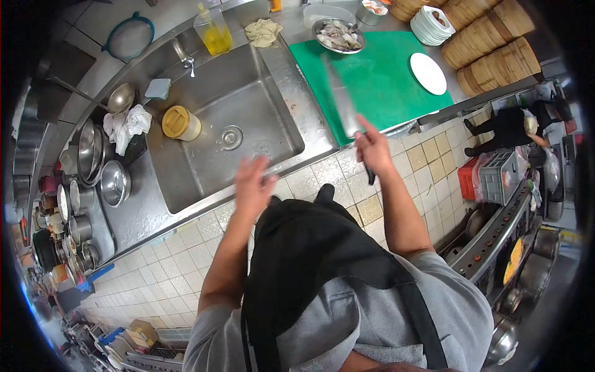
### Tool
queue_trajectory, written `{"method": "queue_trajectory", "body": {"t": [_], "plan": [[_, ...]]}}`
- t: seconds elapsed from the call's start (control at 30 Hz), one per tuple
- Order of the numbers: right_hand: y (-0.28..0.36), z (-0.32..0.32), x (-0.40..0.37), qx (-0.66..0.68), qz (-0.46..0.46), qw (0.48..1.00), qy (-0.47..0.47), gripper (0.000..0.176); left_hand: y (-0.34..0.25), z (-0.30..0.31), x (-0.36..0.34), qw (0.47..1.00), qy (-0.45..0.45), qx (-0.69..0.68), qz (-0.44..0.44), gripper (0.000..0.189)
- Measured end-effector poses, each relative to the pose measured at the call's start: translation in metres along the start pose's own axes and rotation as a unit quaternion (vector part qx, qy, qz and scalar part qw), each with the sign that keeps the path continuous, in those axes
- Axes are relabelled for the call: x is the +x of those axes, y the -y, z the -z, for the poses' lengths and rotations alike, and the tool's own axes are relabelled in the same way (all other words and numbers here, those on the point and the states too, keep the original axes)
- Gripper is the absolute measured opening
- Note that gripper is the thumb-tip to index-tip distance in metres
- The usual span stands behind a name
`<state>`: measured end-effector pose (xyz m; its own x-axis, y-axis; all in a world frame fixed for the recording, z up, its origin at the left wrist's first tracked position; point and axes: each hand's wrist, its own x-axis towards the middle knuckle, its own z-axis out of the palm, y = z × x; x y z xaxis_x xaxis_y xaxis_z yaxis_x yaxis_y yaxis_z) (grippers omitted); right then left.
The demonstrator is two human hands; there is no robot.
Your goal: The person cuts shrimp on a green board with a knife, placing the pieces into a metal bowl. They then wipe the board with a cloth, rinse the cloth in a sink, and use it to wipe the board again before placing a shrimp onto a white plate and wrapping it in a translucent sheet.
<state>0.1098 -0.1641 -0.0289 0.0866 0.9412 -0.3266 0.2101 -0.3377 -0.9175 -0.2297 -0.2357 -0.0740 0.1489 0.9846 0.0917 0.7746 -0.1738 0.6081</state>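
My right hand (374,149) is closed around the dark handle of a large kitchen knife (343,102), index finger stretched forward along it. The blade points away from me over the left side of a green cutting board (390,74). On the board's far edge stands a metal bowl (338,35) of greyish, wet-looking food, and an oval white plate (428,74) lies to the right. My left hand (253,184) hovers at the front rim of the steel sink (204,124), fingers spread and holding nothing. In the sink is a tub with a tan lid (180,123).
A faucet (187,62), a bottle of yellow liquid (214,34) and a crumpled cloth (263,33) line the sink's back. Metal bowls (116,183) crowd the left counter. Bamboo steamers (489,37) and stacked plates (432,26) stand right. Another person (508,127) is at far right.
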Motion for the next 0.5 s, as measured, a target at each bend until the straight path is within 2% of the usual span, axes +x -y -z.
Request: {"method": "queue_trajectory", "body": {"t": [0.07, 0.13, 0.23, 0.47, 0.5], "plan": [[0.005, 0.03, 0.003, 0.03, 0.019, 0.998, -0.054, 0.052, -0.033, -0.03, 0.017, 0.986, 0.111, 0.057, -0.109, 0.068], [-0.001, 0.064, 0.003, 0.023, 0.022, 0.996, -0.086, 0.053, -0.055, -0.065, 0.033, 0.961, 0.198, 0.092, -0.172, 0.081], [-0.019, 0.104, -0.006, 0.04, -0.017, 0.988, -0.146, 0.054, -0.074, -0.085, 0.061, 0.947, 0.243, 0.109, -0.177, 0.09], [-0.056, 0.154, -0.032, 0.038, -0.052, 0.983, -0.171, 0.056, -0.078, -0.083, 0.114, 0.936, 0.255, 0.189, -0.15, 0.102], [-0.061, 0.157, -0.032, 0.037, -0.054, 0.984, -0.166, 0.056, -0.071, -0.087, 0.12, 0.946, 0.219, 0.183, -0.155, 0.105]]}}
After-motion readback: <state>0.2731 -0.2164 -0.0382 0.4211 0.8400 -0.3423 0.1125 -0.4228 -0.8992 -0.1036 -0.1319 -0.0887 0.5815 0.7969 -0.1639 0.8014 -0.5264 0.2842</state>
